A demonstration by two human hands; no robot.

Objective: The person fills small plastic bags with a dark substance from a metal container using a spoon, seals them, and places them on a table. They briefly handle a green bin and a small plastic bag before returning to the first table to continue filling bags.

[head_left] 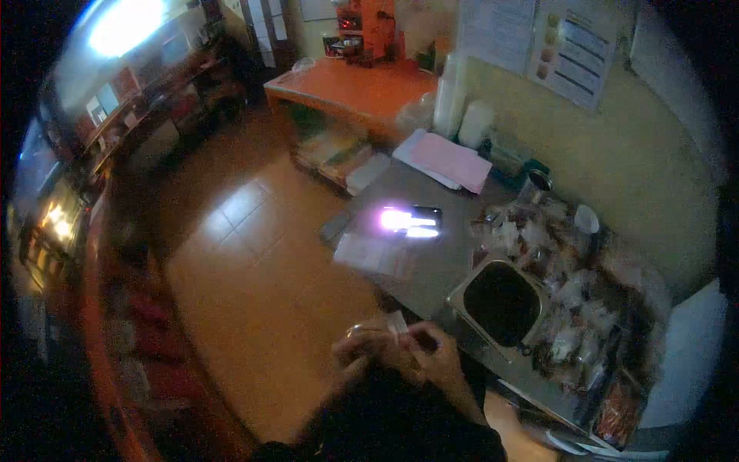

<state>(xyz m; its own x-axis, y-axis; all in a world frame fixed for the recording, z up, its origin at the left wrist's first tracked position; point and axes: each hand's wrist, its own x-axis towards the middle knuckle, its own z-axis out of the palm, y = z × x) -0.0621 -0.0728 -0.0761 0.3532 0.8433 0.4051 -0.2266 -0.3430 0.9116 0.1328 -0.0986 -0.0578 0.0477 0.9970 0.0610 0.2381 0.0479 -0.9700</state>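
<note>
The hands (435,356), fingers curled nearly closed, hold a small, pale, see-through packet (397,324), edges blurred.

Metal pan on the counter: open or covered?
Open. The metal pan shows its bare rim around a dark interior, no lid across; how full, I cannot tell.

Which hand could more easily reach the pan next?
Probably the right hand: it is nearer the pan, while the left hand is farther off. Both seem busy around a pale strip, though.
</note>
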